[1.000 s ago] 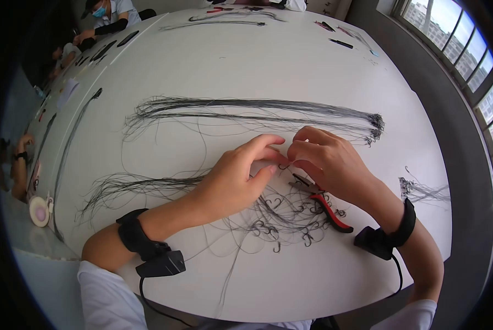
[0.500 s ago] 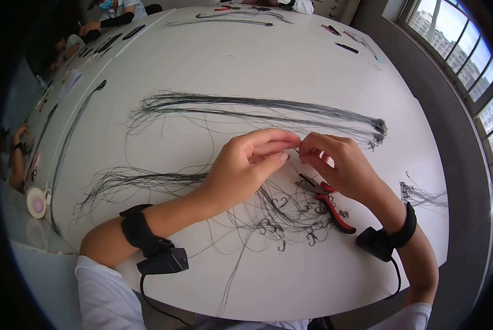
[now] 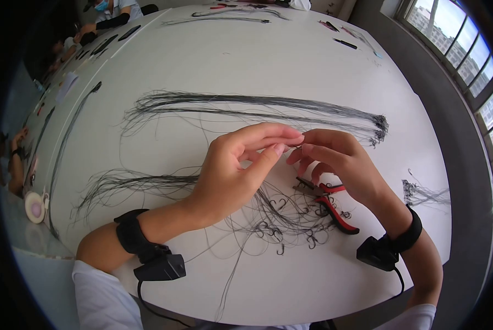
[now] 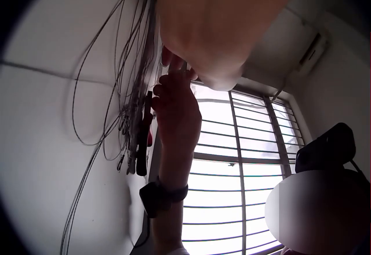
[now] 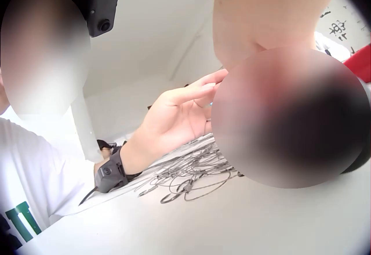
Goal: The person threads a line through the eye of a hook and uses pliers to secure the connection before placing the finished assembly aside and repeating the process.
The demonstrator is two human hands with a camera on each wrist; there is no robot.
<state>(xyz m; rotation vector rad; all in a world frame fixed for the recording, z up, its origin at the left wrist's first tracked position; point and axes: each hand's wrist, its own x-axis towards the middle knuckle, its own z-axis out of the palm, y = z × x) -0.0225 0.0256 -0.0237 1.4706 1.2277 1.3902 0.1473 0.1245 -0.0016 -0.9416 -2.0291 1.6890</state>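
Note:
Over the table's middle, my left hand (image 3: 232, 168) and right hand (image 3: 348, 159) meet at the fingertips. Between them is a thin dark fish hook (image 3: 295, 146), mostly hidden by the fingers. The left thumb and straight-ish fingers pinch it from one side, the right thumb and forefinger from the other. Below the hands lies a loose heap of hooks on thin line (image 3: 274, 214). Red-and-black pliers (image 3: 337, 215) rest on the heap's right side, close under the right hand. The line bundle (image 3: 142, 181) of this heap runs out left beneath my left forearm.
A long bundle of hooked lines (image 3: 246, 100) lies beyond the hands, its hooks at the right. Another hook bundle (image 3: 414, 190) is near the right edge. A white round spool (image 3: 35, 207) stands far left. Other people work at the table's far left.
Both hands have risen slightly away from the heap, and their fingertips have closed together around the hook, which showed more plainly before. The right hand's other fingers have spread. Pliers and bundles stay put.

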